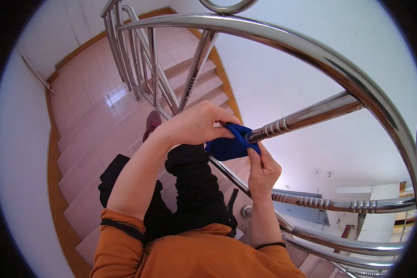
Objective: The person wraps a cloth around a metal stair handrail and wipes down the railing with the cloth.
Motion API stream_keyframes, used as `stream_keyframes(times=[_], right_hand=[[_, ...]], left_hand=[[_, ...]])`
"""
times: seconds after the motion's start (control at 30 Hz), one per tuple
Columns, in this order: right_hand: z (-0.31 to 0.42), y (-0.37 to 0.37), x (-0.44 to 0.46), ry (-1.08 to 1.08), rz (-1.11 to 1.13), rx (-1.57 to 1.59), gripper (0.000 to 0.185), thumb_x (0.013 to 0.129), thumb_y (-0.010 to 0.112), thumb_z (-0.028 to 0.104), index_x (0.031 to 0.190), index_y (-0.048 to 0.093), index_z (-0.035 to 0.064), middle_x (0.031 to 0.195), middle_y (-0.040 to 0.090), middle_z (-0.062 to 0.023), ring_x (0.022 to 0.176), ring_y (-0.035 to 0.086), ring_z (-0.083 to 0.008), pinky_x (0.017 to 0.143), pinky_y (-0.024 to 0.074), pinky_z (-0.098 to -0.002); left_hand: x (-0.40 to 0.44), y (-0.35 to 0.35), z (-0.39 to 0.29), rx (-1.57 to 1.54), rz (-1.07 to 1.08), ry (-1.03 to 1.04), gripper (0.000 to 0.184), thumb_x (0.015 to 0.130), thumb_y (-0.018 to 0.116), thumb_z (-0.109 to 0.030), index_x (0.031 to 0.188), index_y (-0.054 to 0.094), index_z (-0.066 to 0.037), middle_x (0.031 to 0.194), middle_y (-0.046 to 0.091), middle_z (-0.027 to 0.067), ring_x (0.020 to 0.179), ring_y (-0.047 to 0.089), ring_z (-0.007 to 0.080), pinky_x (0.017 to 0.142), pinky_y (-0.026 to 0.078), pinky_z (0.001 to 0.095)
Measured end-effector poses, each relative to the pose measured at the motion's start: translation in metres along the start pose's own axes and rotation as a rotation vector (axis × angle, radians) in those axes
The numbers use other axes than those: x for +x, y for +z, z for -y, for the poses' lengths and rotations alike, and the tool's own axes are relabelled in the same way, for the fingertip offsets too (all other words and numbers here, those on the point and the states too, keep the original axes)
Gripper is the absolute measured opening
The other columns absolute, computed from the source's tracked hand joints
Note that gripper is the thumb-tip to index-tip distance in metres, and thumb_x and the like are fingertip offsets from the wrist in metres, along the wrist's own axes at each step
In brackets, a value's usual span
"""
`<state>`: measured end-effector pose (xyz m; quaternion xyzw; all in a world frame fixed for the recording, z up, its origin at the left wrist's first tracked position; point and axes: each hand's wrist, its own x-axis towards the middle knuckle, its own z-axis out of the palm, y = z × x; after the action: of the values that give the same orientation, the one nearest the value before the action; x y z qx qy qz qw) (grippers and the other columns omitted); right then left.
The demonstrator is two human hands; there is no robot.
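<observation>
A blue cloth [227, 146] is wrapped around the lower part of a shiny metal baluster [306, 113]. My left hand [204, 123] pinches the cloth's upper left side between thumb and fingers. On the cloth's right edge, just below the baluster, my right hand [264, 171] grips with thumb and fingertips. The baluster slants up to the curved metal handrail [306, 44] and carries a ringed band near the cloth. The baluster's lower end is hidden behind the cloth.
Pink tiled stairs [90, 185] run down the left side, edged by a brown skirting [55, 185]. More steps [199, 83] rise beyond the railing. Several other metal balusters stand at upper left, and ringed bars [338, 204] cross at lower right. A shoe [153, 121] rests on a step.
</observation>
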<state>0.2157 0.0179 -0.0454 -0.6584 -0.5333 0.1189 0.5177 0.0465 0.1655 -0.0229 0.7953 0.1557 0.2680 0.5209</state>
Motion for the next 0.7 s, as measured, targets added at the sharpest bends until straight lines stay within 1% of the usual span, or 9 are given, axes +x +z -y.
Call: stream_keyframes(times=[0.17,0.27,0.33,0.37,0.43,0.57,0.7], right_hand=[[0.009,-0.006,0.002,-0.039,-0.032,-0.023,0.027,0.085,0.067,0.006,0.109,0.064,-0.0050,0.082,0.067,-0.0049,0.073,0.056,-0.0061,0.067,0.0455,-0.0194],[0.016,-0.010,0.002,-0.005,-0.011,-0.069,0.026,0.084,0.067,0.005,0.108,0.065,-0.0048,0.082,0.068,-0.0064,0.073,0.057,-0.0070,0.068,0.0470,-0.0205],[0.017,-0.013,0.003,-0.076,-0.001,-0.105,0.026,0.082,0.068,0.003,0.107,0.065,-0.0045,0.086,0.069,-0.0137,0.073,0.064,-0.0117,0.068,0.0505,-0.0224],[0.018,-0.012,0.003,-0.076,-0.001,-0.106,0.026,0.082,0.068,0.003,0.107,0.065,-0.0045,0.086,0.069,-0.0137,0.073,0.064,-0.0117,0.068,0.0505,-0.0224],[0.024,-0.013,0.002,-0.098,-0.026,-0.110,0.024,0.084,0.066,0.005,0.106,0.066,-0.0048,0.081,0.068,-0.0075,0.072,0.059,-0.0080,0.066,0.0477,-0.0209],[0.033,-0.015,0.001,-0.086,-0.024,-0.118,0.023,0.084,0.067,0.005,0.105,0.066,-0.0048,0.080,0.068,-0.0078,0.072,0.059,-0.0081,0.066,0.0479,-0.0211],[0.038,-0.019,-0.001,-0.068,-0.026,-0.120,0.023,0.084,0.067,0.006,0.104,0.066,-0.0049,0.079,0.066,-0.0058,0.070,0.057,-0.0070,0.065,0.0466,-0.0197]], left_hand=[[0.001,0.002,0.001,0.005,-0.009,0.025,0.027,0.080,0.068,-0.008,0.107,0.066,-0.003,0.090,0.067,0.0139,0.083,0.064,0.0244,0.077,0.050,0.0323],[0.001,0.005,0.000,-0.012,-0.003,0.017,0.028,0.081,0.067,-0.008,0.109,0.066,-0.004,0.090,0.067,0.0142,0.084,0.064,0.0249,0.077,0.050,0.0330],[0.002,0.010,0.002,-0.082,-0.024,0.052,0.031,0.081,0.067,-0.008,0.111,0.064,-0.004,0.091,0.067,0.0144,0.084,0.064,0.0253,0.078,0.050,0.0335],[0.001,0.009,0.001,-0.083,-0.024,0.052,0.031,0.081,0.067,-0.008,0.111,0.064,-0.004,0.091,0.067,0.0144,0.084,0.064,0.0253,0.078,0.050,0.0335],[0.001,0.009,-0.003,-0.059,-0.007,0.040,0.032,0.082,0.067,-0.009,0.113,0.064,-0.004,0.091,0.067,0.0144,0.085,0.064,0.0254,0.079,0.050,0.0336],[0.001,0.010,0.000,-0.103,-0.014,0.064,0.031,0.081,0.067,-0.009,0.112,0.064,-0.004,0.092,0.068,0.0144,0.086,0.064,0.0257,0.080,0.050,0.0331],[-0.001,0.012,-0.001,-0.069,-0.038,0.059,0.034,0.081,0.069,-0.012,0.113,0.062,-0.002,0.093,0.067,0.0150,0.088,0.064,0.0248,0.080,0.051,0.0325]])
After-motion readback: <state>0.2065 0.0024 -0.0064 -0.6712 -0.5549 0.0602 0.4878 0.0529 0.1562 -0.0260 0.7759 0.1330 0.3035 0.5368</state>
